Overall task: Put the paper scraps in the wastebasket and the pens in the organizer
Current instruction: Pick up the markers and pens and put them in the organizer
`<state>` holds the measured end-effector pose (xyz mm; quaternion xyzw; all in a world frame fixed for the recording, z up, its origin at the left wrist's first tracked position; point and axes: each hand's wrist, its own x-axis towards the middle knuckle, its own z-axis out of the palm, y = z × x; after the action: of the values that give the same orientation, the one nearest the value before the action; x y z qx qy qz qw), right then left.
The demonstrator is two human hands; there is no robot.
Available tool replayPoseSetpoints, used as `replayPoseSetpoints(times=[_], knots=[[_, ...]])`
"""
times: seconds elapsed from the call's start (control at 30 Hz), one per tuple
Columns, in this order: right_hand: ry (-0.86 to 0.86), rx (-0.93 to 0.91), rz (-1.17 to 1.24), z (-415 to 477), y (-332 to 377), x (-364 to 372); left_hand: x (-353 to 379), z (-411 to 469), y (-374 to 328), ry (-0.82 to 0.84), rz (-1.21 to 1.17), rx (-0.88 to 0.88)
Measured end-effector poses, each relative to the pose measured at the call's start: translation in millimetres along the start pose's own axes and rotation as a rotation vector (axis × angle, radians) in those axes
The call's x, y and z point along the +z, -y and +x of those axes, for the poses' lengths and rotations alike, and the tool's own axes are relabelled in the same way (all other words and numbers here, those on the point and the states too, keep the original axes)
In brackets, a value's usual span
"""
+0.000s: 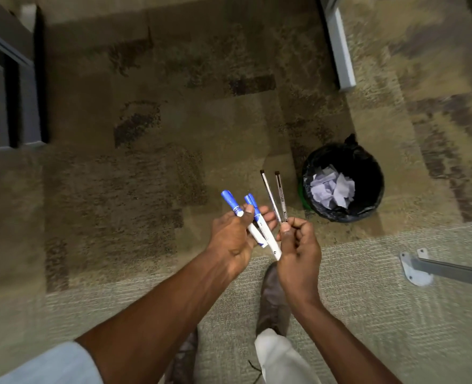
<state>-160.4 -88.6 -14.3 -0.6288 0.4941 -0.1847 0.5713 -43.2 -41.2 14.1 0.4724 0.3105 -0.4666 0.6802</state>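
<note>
The person stands on the carpet, looking down at both hands held out in front. The left hand (pixel 230 236) is clenched around two blue-capped markers (pixel 252 225), thumb pressed across their barrels, caps pointing away from the body and fanned slightly apart. The right hand (pixel 298 245) pinches two thin dark-tipped pens (pixel 275 196) by their lower ends between thumb and fingers (pixel 286 230), so they stick up side by side, nearly parallel. The two hands are just beside each other, the longer marker's tail reaching toward the right hand.

The wastebasket (pixel 343 181), lined with a black bag, stands on the floor ahead and to the right, and crumpled paper scraps (pixel 331 189) already lie inside it, so that half of the task looks finished. No organizer is in view.

The step in hand appears to be gathering the pens for the organizer. It would go best by passing the thin pens into the left hand beside the markers, all tips facing one way, and closing the grip lower on the barrels. The pinch on the thin pens is shallow; a firmer hold should stop them slipping toward the basket.
</note>
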Motion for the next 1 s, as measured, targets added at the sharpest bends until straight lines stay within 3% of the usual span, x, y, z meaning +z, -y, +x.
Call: replayPoseSetpoints(times=[0.2,0.5,0.8,1.0], knots=[[-0.076,-0.097,-0.058,-43,82,-25,30,-94,-24,0.013,0.016,-0.022],[-0.174,-0.06,-0.071,-107,198,-61,63,-219,-54,0.049,0.115,-0.015],[-0.164,-0.112,-0.097,-160,312,-98,104,-352,-79,0.103,0.307,0.105],[-0.062,-0.201,-0.087,-196,381,-128,103,-413,-106,0.141,0.563,0.329]])
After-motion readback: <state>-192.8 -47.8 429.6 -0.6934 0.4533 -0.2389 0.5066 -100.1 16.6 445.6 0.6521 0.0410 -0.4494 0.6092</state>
